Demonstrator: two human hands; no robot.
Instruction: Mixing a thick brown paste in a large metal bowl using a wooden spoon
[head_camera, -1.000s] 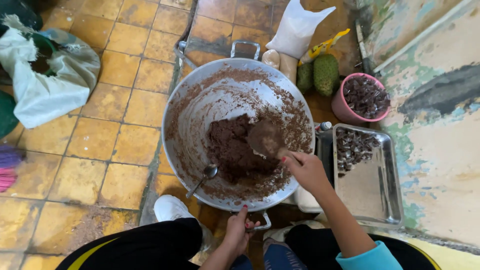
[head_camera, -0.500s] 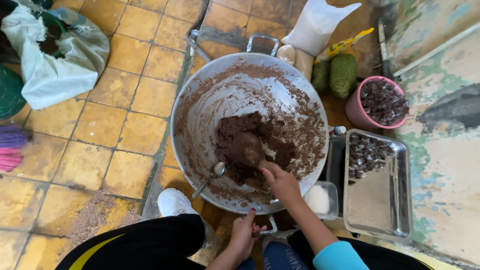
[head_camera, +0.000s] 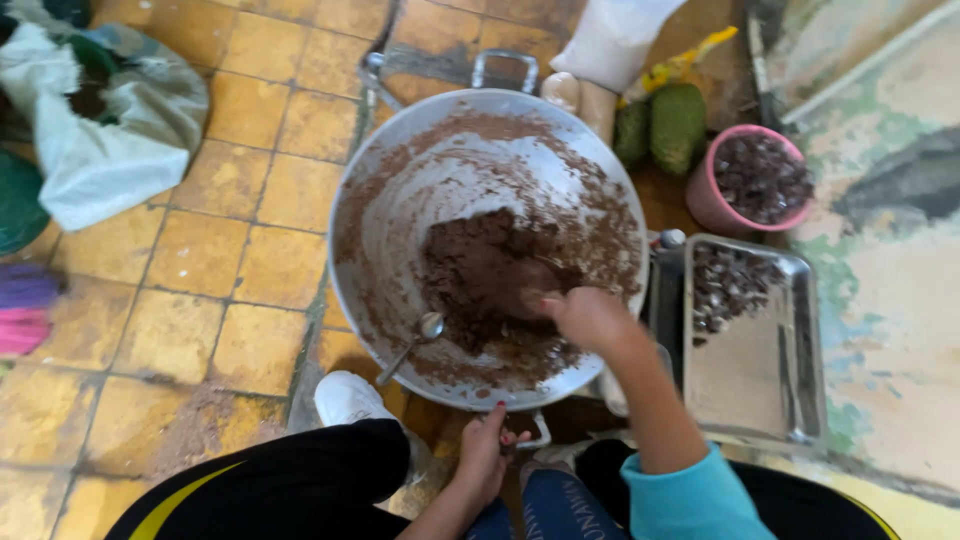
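At the near rim of the large metal basin (head_camera: 400, 200), the left hand (head_camera: 485, 455) is clamped on the rim beside the near handle (head_camera: 535, 435), fingers curled over the edge. Inside the basin, the right hand (head_camera: 585, 318) presses into the brown dough (head_camera: 480, 275) with fingers closed together on a lump of it; the dough sits heaped near the basin's centre, with crumbs smeared up the walls. 1 spoon (head_camera: 415, 340) leans against the near inner wall, apart from both hands. Just right of the basin lies a steel tray (head_camera: 760, 370) with dark pieces at its far end. Beyond it stands a pink bowl (head_camera: 715, 205) of similar pieces. A white shoe (head_camera: 345, 398) rests on the yellow tiled floor (head_camera: 200, 260).
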